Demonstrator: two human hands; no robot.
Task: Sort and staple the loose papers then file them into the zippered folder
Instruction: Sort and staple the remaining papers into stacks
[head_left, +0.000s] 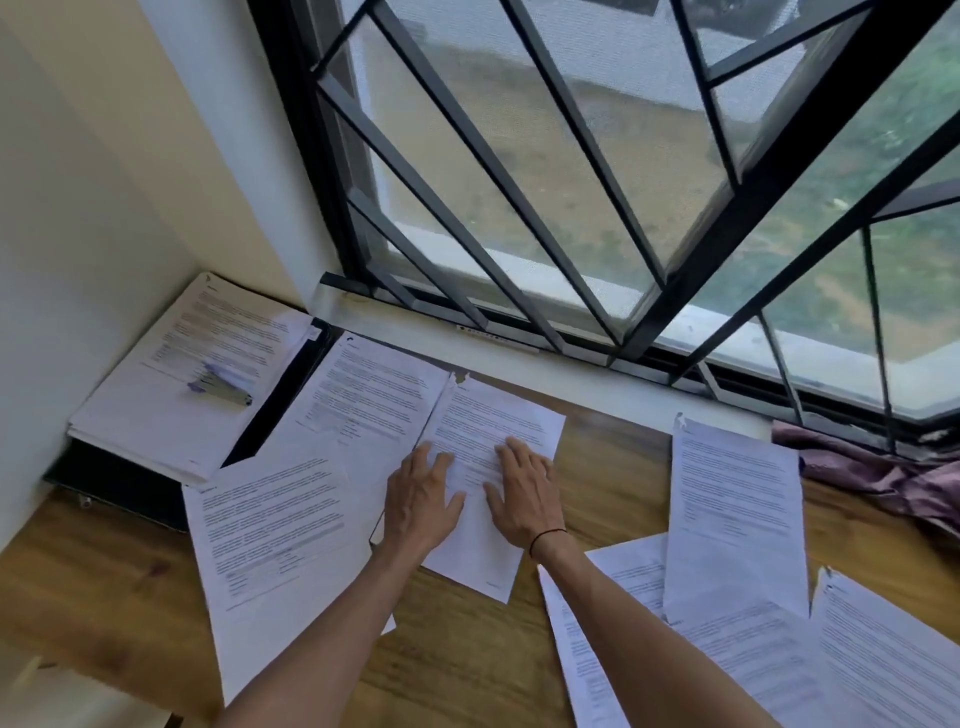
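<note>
On the wooden table (613, 483) below the barred window (571, 171), both hands lie flat on one printed sheet (493, 415); the left hand (421, 499) rests palm down with fingers loosely spread, the right hand (524, 493) likewise beside it, a dark band (545, 535) at its wrist; neither pinches anything. More papers (737, 499) lie scattered left and right of that sheet. At far left a stack (171, 384) sits on the black folder (130, 488), with a stapler (221, 387) on top; a purple cloth (883, 473) lies far right.
</note>
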